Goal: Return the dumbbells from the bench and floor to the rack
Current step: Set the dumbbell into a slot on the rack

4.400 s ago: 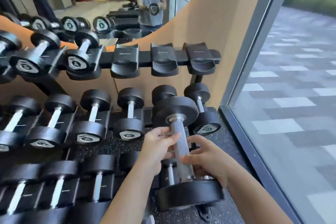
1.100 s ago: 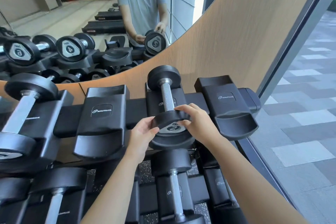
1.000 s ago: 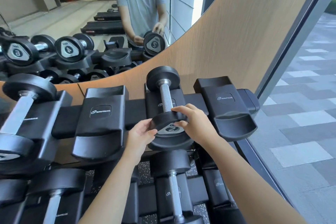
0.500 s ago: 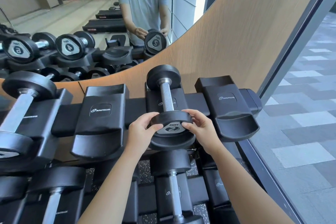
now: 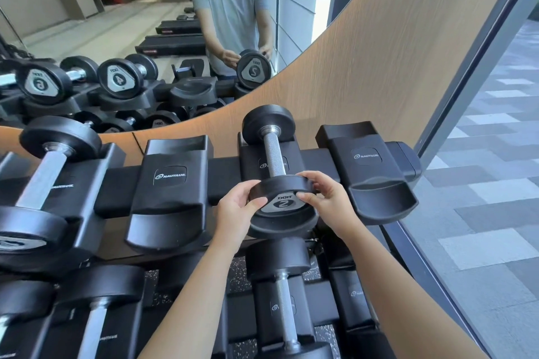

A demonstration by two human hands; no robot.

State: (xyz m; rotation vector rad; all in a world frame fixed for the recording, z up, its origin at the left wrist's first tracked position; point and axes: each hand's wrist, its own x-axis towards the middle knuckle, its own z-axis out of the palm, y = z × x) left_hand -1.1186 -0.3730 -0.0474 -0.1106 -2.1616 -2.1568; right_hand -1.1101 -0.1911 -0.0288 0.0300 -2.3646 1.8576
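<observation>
Dumbbell [image 5: 273,156] is in the top-row cradle of the rack [image 5: 224,175], second slot from the right end, lying front to back. Its far head sits against the back of the cradle and its near head sits in the front cup. The heads are round matte black rubber. The handle is a knurled steel bar. The near face has a grey plate marked 2.

My left hand [image 5: 237,208] pinches the left rim of the near head, fingers curled over the top and thumb on the front face. My right hand [image 5: 328,197] does the same on the right rim, with its thumb beside the grey plate. Both hands grip only that head.

An empty cradle [image 5: 172,183] sits to the left of the dumbbell and another [image 5: 372,175] to the right, both smooth moulded black plastic with a scooped front lip. A bigger dumbbell [image 5: 43,175] sits further left, with a thicker bar. A similar small one [image 5: 284,300] is racked on the tier below, over speckled rubber floor [image 5: 237,268]. A curved-edge mirror [image 5: 116,23] and a wood-grain panel [image 5: 393,38] are behind the rack.
</observation>
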